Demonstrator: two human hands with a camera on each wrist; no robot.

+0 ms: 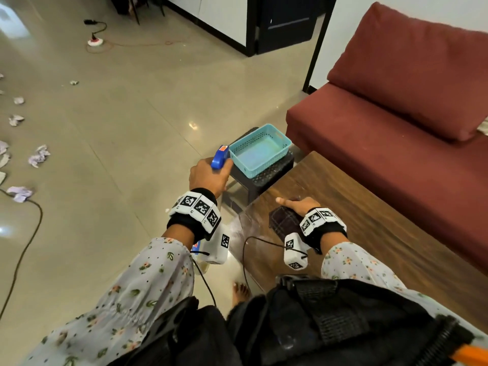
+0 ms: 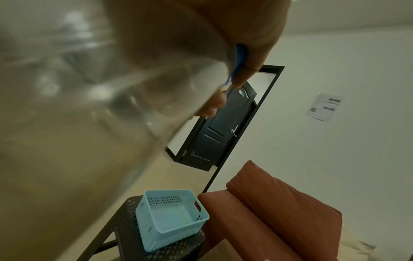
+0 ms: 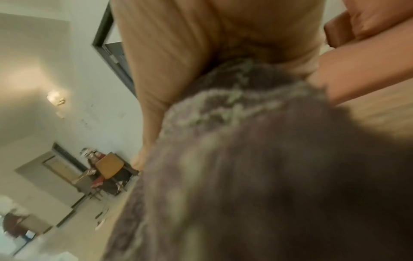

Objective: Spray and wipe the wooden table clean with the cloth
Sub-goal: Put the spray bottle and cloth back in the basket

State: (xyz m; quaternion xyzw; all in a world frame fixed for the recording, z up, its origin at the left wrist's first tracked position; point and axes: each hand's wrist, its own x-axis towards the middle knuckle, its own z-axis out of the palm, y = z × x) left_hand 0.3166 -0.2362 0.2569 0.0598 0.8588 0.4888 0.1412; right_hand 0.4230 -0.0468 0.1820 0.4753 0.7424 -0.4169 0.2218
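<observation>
My left hand point(image 1: 208, 177) grips a spray bottle by its blue trigger head point(image 1: 219, 158), held over the floor just left of the wooden table point(image 1: 369, 220). In the left wrist view the clear bottle body point(image 2: 111, 106) fills the left side, and my fingers point(image 2: 243, 74) curl over the blue trigger point(image 2: 240, 58). My right hand point(image 1: 298, 204) holds a dark checked cloth point(image 1: 284, 223) down on the table near its left corner, thumb stretched out. In the right wrist view the cloth point(image 3: 245, 159) bunches up under my palm point(image 3: 201, 35).
A light blue basket point(image 1: 260, 150) sits on a black stool point(image 1: 269, 178) beyond the table's corner. A dark red sofa point(image 1: 396, 114) runs along the table's far side. Crumpled paper scraps point(image 1: 39, 155) and a cable point(image 1: 31, 233) lie on the floor at left.
</observation>
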